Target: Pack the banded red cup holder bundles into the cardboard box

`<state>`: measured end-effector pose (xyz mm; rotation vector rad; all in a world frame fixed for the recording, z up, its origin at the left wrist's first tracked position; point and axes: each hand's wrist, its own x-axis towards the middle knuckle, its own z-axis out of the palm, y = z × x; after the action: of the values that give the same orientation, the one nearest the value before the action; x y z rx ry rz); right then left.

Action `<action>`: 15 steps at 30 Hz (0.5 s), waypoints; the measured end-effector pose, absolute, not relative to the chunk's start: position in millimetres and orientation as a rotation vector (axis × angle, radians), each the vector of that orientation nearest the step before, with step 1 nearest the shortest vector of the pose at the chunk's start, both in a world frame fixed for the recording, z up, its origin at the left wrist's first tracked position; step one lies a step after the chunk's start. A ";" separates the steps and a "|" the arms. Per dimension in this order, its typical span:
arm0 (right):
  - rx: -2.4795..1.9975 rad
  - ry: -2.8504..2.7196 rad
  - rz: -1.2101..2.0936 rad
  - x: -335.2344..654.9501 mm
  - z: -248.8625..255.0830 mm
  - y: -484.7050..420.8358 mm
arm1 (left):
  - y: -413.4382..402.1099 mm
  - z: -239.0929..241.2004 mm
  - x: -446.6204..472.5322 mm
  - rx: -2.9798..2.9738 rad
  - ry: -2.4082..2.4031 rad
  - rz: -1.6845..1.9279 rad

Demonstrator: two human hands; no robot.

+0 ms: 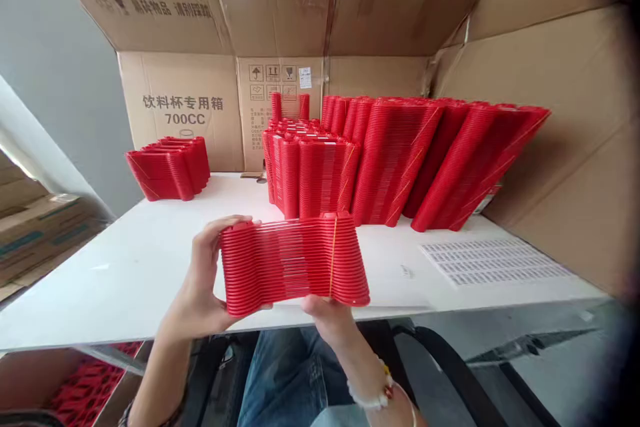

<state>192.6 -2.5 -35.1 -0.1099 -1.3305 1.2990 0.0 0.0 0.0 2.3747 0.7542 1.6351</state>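
Between my two hands, above the table's front edge, is a stack of nested red plastic pieces [293, 260] with a thin yellow band round its right part. My left hand [205, 287] grips the stack's left end, fingers over the top and thumb along the bottom. At the lower right, my right hand [327, 317] holds it from beneath, the thumb on the near lower edge; its other fingers are hidden behind the stack. What the pieces are for cannot be made out.
Taller red stacks [400, 160] stand at the back right, some leaning. A shorter red stack [173, 170] sits back left. A printed label sheet [493, 260] lies right on the white table [125, 267]. Cardboard walls [280, 20] enclose the back and right. A box of red pieces [85, 387] is below left.
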 end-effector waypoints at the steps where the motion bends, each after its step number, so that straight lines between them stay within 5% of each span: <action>1: -0.115 -1.340 1.315 193.3 -34.5 -2.7 | 0.7 0.2 -0.3 2.385 0.748 1.634; 15: -0.156 -1.366 1.342 198.5 -27.9 -4.1 | 4.6 -0.5 0.7 2.421 0.731 1.674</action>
<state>198.5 -4.1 -27.9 -0.1560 -1.3661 1.3419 0.7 4.6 -0.5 2.4205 0.7308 1.6735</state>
